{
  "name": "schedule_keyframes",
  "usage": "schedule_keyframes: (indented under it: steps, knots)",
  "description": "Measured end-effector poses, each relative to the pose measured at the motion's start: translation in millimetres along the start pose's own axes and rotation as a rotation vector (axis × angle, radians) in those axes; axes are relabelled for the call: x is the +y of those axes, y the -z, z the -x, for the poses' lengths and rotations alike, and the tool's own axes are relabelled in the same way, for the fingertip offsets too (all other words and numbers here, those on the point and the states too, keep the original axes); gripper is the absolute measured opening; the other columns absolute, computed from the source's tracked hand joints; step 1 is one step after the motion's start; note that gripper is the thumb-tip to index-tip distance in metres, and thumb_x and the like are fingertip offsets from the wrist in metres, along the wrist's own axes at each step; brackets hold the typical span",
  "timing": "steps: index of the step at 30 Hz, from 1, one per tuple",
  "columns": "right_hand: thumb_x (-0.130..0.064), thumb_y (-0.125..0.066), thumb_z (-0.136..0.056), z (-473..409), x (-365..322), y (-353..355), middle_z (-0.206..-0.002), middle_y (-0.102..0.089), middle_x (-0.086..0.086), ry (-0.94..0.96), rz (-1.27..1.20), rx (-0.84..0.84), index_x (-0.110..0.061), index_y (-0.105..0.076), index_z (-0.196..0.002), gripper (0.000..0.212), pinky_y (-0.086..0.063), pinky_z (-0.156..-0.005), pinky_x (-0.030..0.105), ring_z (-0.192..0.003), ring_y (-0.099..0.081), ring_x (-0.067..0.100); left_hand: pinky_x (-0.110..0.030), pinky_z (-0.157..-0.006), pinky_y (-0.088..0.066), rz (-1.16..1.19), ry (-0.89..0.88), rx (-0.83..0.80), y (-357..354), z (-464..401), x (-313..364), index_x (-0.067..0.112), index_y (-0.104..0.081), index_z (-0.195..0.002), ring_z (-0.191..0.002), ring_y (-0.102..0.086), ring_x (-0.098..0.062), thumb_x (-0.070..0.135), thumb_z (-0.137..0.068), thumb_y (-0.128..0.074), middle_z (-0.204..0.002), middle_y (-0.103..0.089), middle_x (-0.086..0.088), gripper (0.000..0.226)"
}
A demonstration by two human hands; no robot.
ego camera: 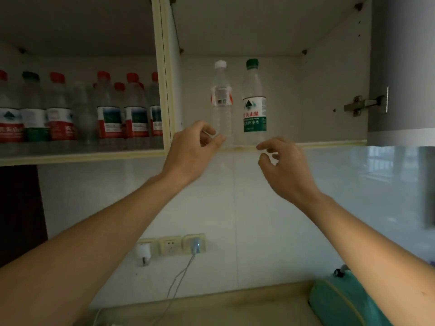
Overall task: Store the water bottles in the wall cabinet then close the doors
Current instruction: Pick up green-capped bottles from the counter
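The left hand (191, 151) covers the white-capped bottle (221, 100) base. The open door (403, 67) and teal bag (346, 302) are cropped by frame edges.

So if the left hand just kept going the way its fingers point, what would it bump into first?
Probably the white-capped bottle. The left hand points up and to the right, its fingertips right at that bottle's lower part in the right compartment. Depth is hard to judge from one view, so it may already be touching.

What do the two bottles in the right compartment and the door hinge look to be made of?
White-capped bottle and green-capped bottle: likely thin clear plastic, since the cabinet back shows through them; glossy printed wrap labels, opaque plastic-looking caps. Hinge: apparently bare metal, dull silver-grey with a slight sheen.
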State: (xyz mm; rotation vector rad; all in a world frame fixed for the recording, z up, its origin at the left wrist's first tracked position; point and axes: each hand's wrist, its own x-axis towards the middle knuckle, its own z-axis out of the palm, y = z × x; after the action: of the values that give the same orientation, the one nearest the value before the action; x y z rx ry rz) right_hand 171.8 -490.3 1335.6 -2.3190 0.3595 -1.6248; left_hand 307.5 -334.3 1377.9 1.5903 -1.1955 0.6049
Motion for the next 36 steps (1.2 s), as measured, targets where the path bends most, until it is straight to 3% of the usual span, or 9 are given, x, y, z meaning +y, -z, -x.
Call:
schedule_keyframes:
  steps: [2, 8, 15, 19, 22, 24, 27, 30, 36]
  knots:
    - [-0.015, -0.058, -0.095, 24, -2, -4, -0.119, -0.065, -0.003, -0.064, -0.036, -0.089, -0.015, -0.071, -0.116, 0.025, -0.052, -0.095, 0.031, -0.106, -0.062, 0.014, -0.04, -0.069, -0.062, 0.096, 0.082, -0.029, -10, 25, -10, 0.013, -0.066, -0.101, -0.078, -0.069, -0.017, 0.038, -0.099, -0.062, -0.086, -0.071, -0.002, 0.025]
    - [-0.024, -0.059, -0.096, 105, 17, -23, -0.105, -0.069, -0.013, -0.312, -0.075, -0.349, -0.021, -0.07, -0.119, 0.026, -0.047, -0.067, 0.007, -0.093, -0.063, -0.005, -0.027, -0.055, -0.057, 0.223, 0.383, -0.164, -50, 119, -58, 0.01, -0.067, -0.099, -0.063, -0.068, -0.014, 0.035, -0.103, -0.055, -0.078, -0.074, -0.003, 0.029]
    - [-0.022, -0.063, -0.092, 237, 81, -45, -0.105, -0.07, -0.004, -0.665, 0.0, -0.529, -0.018, -0.069, -0.12, 0.03, -0.058, -0.088, 0.044, -0.095, -0.07, 0.018, -0.014, -0.045, -0.04, 0.227, 0.615, -0.4, -109, 258, -116, 0.017, -0.069, -0.095, -0.046, -0.055, 0.0, 0.04, -0.098, -0.062, -0.076, -0.075, 0.003, 0.025]
    - [-0.023, -0.062, -0.092, 310, 109, -51, -0.101, -0.068, -0.005, -0.807, 0.062, -0.683, -0.015, -0.067, -0.125, 0.034, -0.062, -0.078, 0.04, -0.074, -0.071, 0.015, -0.013, -0.05, -0.038, 0.131, 0.722, -0.519, -138, 334, -137, 0.021, -0.07, -0.096, -0.061, -0.06, 0.005, 0.047, -0.091, -0.069, -0.078, -0.071, 0.009, 0.027]
    - [-0.023, -0.065, -0.093, 348, 130, -56, -0.112, -0.07, 0.003, -0.873, 0.09, -0.729, -0.014, -0.067, -0.124, 0.033, -0.059, -0.079, 0.037, -0.086, -0.068, 0.018, -0.015, -0.059, -0.04, 0.039, 0.791, -0.604, -157, 380, -150, 0.022, -0.067, -0.103, -0.076, -0.058, 0.004, 0.053, -0.089, -0.069, -0.085, -0.062, 0.017, 0.033]
    - [-0.02, -0.066, -0.094, 365, 141, -60, -0.116, -0.069, 0.007, -0.882, 0.082, -0.74, -0.01, -0.065, -0.126, 0.033, -0.05, -0.075, 0.026, -0.092, -0.062, 0.016, -0.02, -0.066, -0.047, -0.019, 0.863, -0.638, -170, 401, -159, 0.02, -0.066, -0.11, -0.082, -0.06, -0.001, 0.051, -0.09, -0.069, -0.09, -0.061, 0.015, 0.037]
    - [-0.019, -0.065, -0.096, 379, 154, -69, -0.115, -0.068, 0.006, -0.848, 0.038, -0.808, -0.007, -0.062, -0.129, 0.035, -0.047, -0.082, 0.025, -0.096, -0.062, 0.015, -0.032, -0.082, -0.054, -0.102, 0.969, -0.671, -188, 421, -169, 0.015, -0.063, -0.119, -0.093, -0.062, -0.014, 0.045, -0.092, -0.068, -0.102, -0.062, 0.005, 0.041]
    - [-0.023, -0.065, -0.097, 384, 168, -80, -0.113, -0.067, 0.001, -0.805, -0.009, -0.901, -0.011, -0.06, -0.131, 0.037, -0.05, -0.086, 0.025, -0.098, -0.063, 0.014, -0.03, -0.082, -0.051, -0.114, 1.059, -0.679, -203, 430, -176, 0.015, -0.06, -0.123, -0.096, -0.06, -0.015, 0.044, -0.093, -0.067, -0.11, -0.063, 0.002, 0.042]
    - [-0.037, -0.066, -0.095, 381, 204, -114, -0.103, -0.067, -0.009, -0.65, -0.04, -1.132, -0.02, -0.062, -0.129, 0.038, -0.052, -0.073, 0.02, -0.085, -0.064, 0.006, -0.029, -0.078, -0.049, -0.098, 1.175, -0.732, -221, 435, -187, 0.013, -0.066, -0.118, -0.097, -0.062, -0.017, 0.043, -0.093, -0.067, -0.113, -0.068, -0.003, 0.039]
